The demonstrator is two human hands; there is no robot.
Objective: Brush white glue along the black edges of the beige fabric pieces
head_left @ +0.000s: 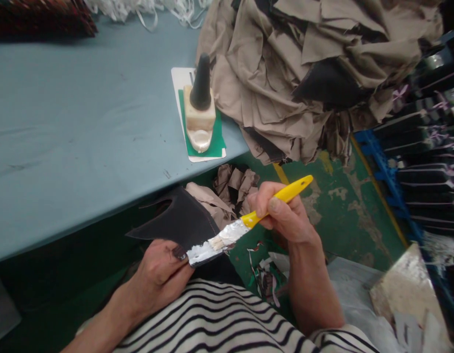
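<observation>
My left hand (160, 274) is closed on a black cut piece of leather-like material (182, 223), gripping its lower edge with the thumb on top. My right hand (281, 211) is closed on a brush with a yellow handle (285, 196). The brush's metal ferrule and pale bristles (221, 240) rest on the piece's edge, where a white smear of glue (200, 252) shows. Both hands are held over my lap, in front of the table's edge.
A grey-blue table (83, 122) carries a glue pot with a black conical cap (200, 105) on a green and white mat, and a heap of beige and black fabric pieces (315, 73). Blue racks of black parts (425, 147) stand right. Scraps lie on the green floor.
</observation>
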